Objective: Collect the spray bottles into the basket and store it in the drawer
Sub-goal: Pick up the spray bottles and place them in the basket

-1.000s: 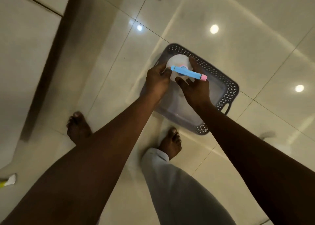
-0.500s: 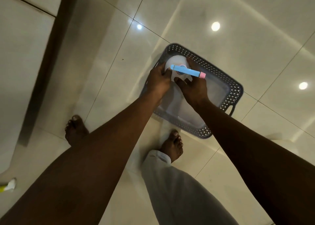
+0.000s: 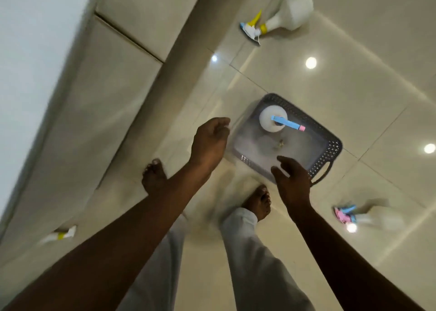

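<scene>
A grey perforated basket (image 3: 330, 150) sits on the tiled floor. Inside it, at its far left corner, stands a white spray bottle with a blue and pink head (image 3: 276, 120). My left hand (image 3: 210, 143) hovers open just left of the basket. My right hand (image 3: 292, 181) is open over the basket's near edge. Neither hand holds anything. A white bottle with a yellow and blue trigger (image 3: 283, 15) lies on the floor far ahead. A blurred bottle with a pink and blue head (image 3: 361, 216) lies at the right. A third, with a yellow collar (image 3: 59, 236), lies at the left.
Cream cabinet drawer fronts (image 3: 99, 103) run along the left, with a dark recessed kickboard (image 3: 165, 82) below them. My bare feet (image 3: 257, 203) and light trouser legs are just short of the basket. Glossy tiles reflect ceiling lights.
Both hands have let go of the blue-headed bottle, which now stands in the basket, and have drawn back towards me. The view has pulled back, so more bottles show.
</scene>
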`<state>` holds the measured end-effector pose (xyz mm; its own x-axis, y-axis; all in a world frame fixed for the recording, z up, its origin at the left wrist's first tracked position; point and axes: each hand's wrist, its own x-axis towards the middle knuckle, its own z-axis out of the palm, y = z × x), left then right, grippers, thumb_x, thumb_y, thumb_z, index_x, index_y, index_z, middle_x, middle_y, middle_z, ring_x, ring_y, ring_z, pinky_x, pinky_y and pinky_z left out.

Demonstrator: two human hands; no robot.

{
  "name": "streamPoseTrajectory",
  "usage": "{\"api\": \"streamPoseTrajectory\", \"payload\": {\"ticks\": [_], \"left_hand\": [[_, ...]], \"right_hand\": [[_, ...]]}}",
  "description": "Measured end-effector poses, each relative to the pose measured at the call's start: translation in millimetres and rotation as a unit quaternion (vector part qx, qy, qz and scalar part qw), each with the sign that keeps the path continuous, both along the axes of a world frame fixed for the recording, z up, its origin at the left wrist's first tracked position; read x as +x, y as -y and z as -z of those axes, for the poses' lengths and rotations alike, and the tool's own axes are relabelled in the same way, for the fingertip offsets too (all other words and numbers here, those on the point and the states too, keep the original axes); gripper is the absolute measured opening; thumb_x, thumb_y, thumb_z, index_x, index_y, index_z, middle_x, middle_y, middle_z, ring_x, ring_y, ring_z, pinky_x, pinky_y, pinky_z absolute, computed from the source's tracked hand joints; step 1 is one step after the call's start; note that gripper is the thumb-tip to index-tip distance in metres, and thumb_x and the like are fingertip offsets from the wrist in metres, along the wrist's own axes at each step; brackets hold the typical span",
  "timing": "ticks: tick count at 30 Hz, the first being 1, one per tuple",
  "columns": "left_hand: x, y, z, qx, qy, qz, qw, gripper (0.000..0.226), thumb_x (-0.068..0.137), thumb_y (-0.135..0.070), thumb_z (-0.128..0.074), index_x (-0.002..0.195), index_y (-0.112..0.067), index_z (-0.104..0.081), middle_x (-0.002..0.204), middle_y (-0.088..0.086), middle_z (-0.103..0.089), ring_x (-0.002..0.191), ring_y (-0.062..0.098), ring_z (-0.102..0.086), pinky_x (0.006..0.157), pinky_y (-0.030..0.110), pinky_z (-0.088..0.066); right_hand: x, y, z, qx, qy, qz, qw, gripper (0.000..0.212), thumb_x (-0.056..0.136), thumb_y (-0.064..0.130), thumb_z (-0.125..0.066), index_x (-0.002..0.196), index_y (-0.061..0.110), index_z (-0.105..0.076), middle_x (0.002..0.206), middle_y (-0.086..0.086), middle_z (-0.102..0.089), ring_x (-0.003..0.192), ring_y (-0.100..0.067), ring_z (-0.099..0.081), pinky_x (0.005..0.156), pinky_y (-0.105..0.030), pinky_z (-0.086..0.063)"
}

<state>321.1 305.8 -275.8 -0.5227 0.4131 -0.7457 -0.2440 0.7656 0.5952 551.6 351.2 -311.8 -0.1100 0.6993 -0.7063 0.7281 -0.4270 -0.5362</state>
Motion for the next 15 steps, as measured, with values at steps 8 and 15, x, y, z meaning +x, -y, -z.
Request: {"api": "streamPoseTrajectory", "payload": {"ticks": [8, 15], "left_hand": [[-89, 82, -153, 0.063, -0.087, -0.035, 0.994, 0.024, 0.102, -0.030, -0.058, 0.113, -0.045, -0.072, 0.116, -0.028, -0.072, 0.111, -0.013, -0.064, 0.094, 0.011, -0.050], [-182, 159, -234, 0.104, -0.167, -0.117, 0.973, 0.025, 0.104, -0.020, -0.059, 0.121, -0.030, -0.074, 0.121, -0.018, -0.075, 0.115, -0.006, -0.067, 0.101, 0.023, -0.054]], "right_hand": [[-126, 65, -138, -0.042, -0.093, -0.090, 0.991, 0.028, 0.100, 0.029, -0.071, 0.123, 0.045, -0.071, 0.139, 0.016, -0.068, 0.114, 0.012, -0.064, 0.110, -0.032, -0.052], [-277, 104, -220, 0.042, -0.232, -0.170, 0.957, 0.034, 0.100, 0.014, -0.070, 0.129, 0.031, -0.071, 0.132, 0.020, -0.069, 0.122, 0.016, -0.059, 0.091, 0.001, -0.045]]}}
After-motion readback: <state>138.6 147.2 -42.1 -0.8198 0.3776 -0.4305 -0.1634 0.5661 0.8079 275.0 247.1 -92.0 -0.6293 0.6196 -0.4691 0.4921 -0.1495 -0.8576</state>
